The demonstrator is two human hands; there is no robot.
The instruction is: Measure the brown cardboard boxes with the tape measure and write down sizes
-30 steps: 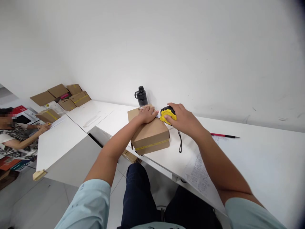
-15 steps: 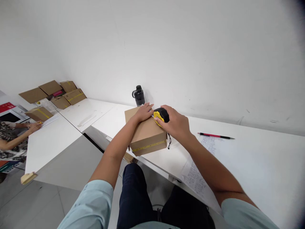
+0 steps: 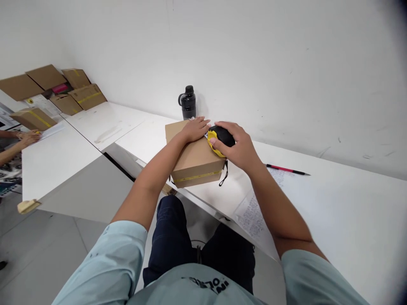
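A cardboard box point(image 3: 199, 159) with a yellow tape strip along its side sits on the white table in front of me. My left hand point(image 3: 196, 128) lies on the far part of its top, fingers stretched out. In my right hand point(image 3: 239, 142) is a black and yellow tape measure point(image 3: 222, 140), gripped at the box's right edge. A small pale piece of the blade shows between the tape measure and my left fingers; the rest is hidden. The black wrist strap point(image 3: 224, 174) of the tape measure dangles beside the box.
A black bottle point(image 3: 188, 103) stands behind the box by the wall. Right of it lie a red and black pencil point(image 3: 288, 170) and a handwritten sheet point(image 3: 254, 214). Several cardboard boxes point(image 3: 89, 96) are piled far left, near another person's hands point(image 3: 30, 137).
My view has tilted down, so the table sits higher in it. The tape measure has shifted slightly right and turned in my right hand. My left hand stays on the box.
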